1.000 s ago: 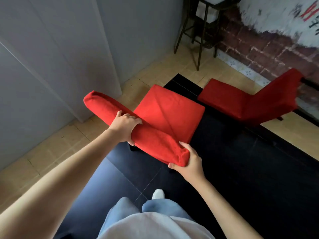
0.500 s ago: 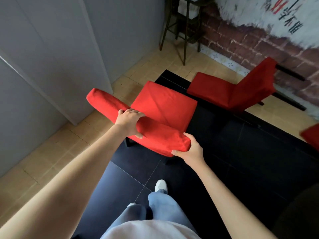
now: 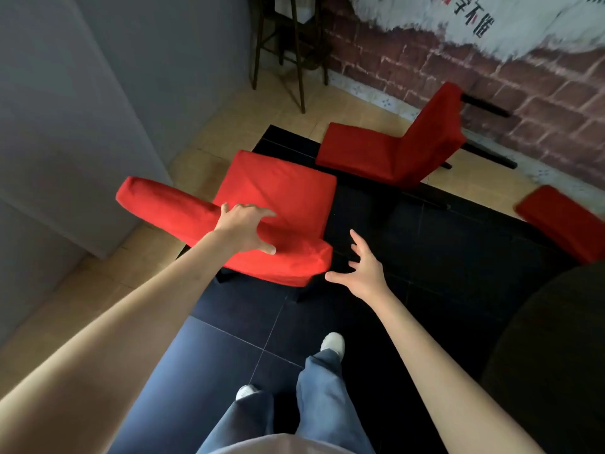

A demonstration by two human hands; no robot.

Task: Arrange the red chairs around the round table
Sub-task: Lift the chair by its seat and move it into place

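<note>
Left hand [image 3: 244, 228]: fingers spread, lying over the backrest of the nearest red fabric-covered chair [image 3: 278, 204] on black floor tiles [image 3: 442, 257]. Right hand [image 3: 365, 268]: fingers splayed, just beside the chair, apart. Black characters [image 3: 474, 18] on the wall, unreadable.

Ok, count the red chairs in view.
3. One red chair under the left hand; a second by the brick wall; a third cut off at the right edge. Others may be out of frame.
</note>
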